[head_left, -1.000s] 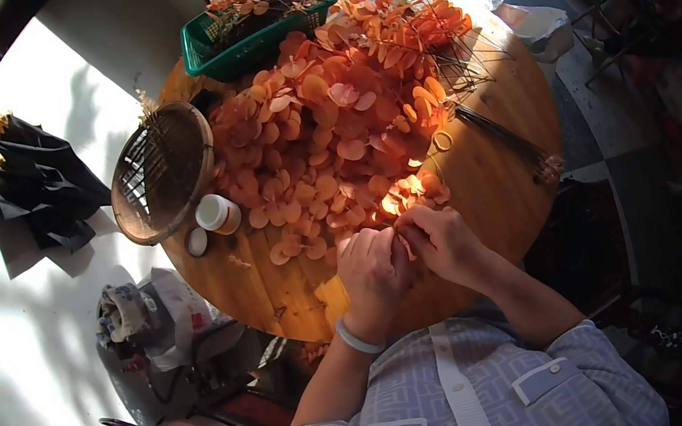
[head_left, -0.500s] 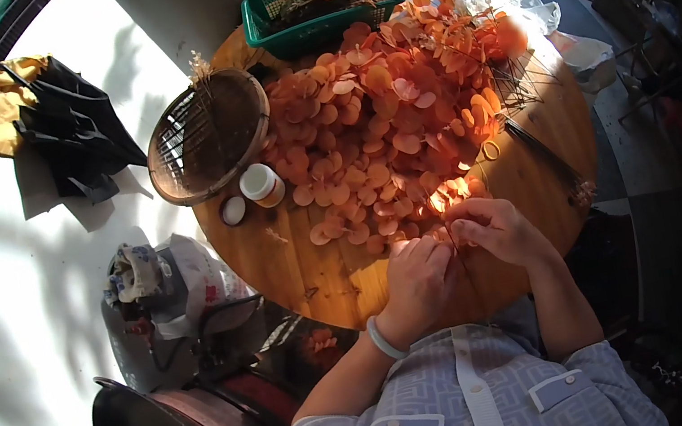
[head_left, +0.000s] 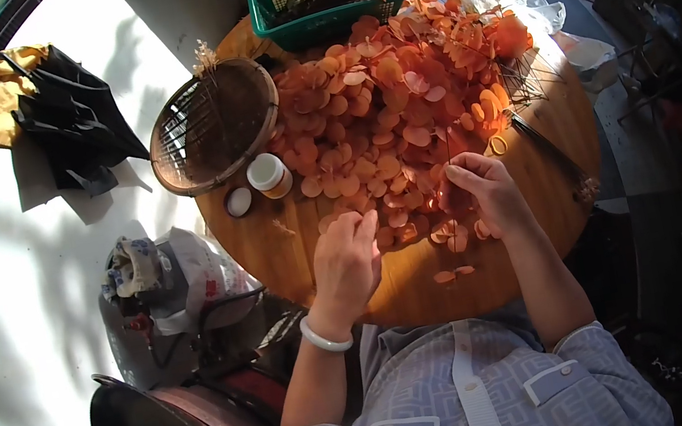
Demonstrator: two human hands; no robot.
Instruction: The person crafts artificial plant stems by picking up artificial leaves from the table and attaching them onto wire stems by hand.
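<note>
A broad heap of orange round-leaved stems [head_left: 377, 106] covers the middle of the round wooden table [head_left: 325, 280]. At the heap's right front, my right hand [head_left: 487, 187] pinches a thin leafy stem [head_left: 458, 272], which hangs down with small orange leaves at its lower end. My left hand [head_left: 348, 262], a pale bangle on its wrist, is over the heap's left front edge with its fingers together. What lies between those fingers, if anything, is hidden. The two hands are apart.
A green basket [head_left: 300, 33] of dried stems stands at the back. On the left are a round woven basket [head_left: 240, 130], an open white jar [head_left: 269, 175] and its lid [head_left: 238, 201]. Dark bare stems [head_left: 553, 148] and a yellow ring [head_left: 498, 145] lie right. Plastic bags [head_left: 519, 4] are behind.
My hands, together before, have separated. The left moved left and forward to the heap's edge; the right moved up with the leafy stem, which now hangs in view.
</note>
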